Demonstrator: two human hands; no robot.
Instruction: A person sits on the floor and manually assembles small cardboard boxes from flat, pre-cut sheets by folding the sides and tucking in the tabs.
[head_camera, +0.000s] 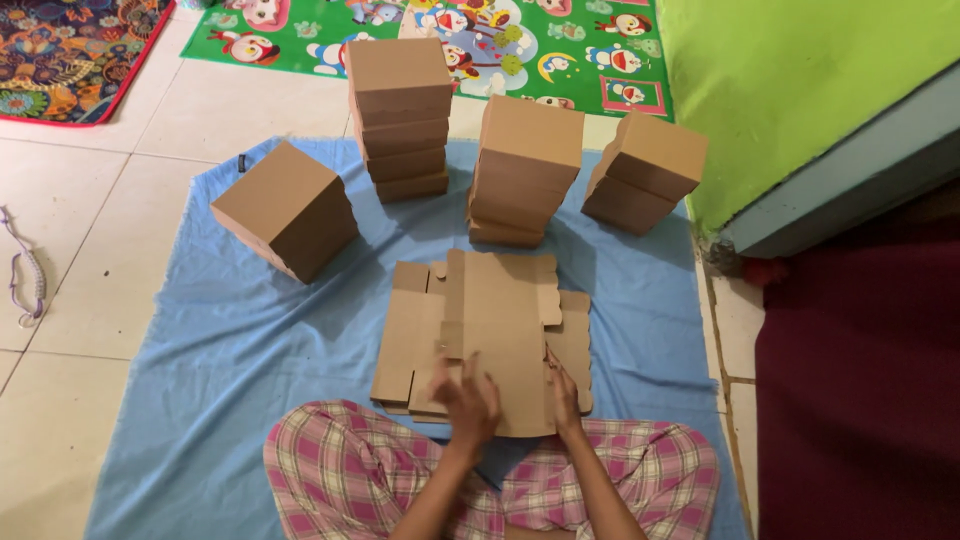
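While I look down over my crossed legs, the flat cardboard blank (490, 335) lies on the blue cloth (230, 350) straight ahead of both hands, its long axis running away from me toward the stacked boxes (525, 170). My left hand (468, 398), blurred with fingers spread open, hovers over the blank's near edge. My right hand (563, 395) rests at the near right flap; I cannot tell if it pinches it. Both sit about equally close.
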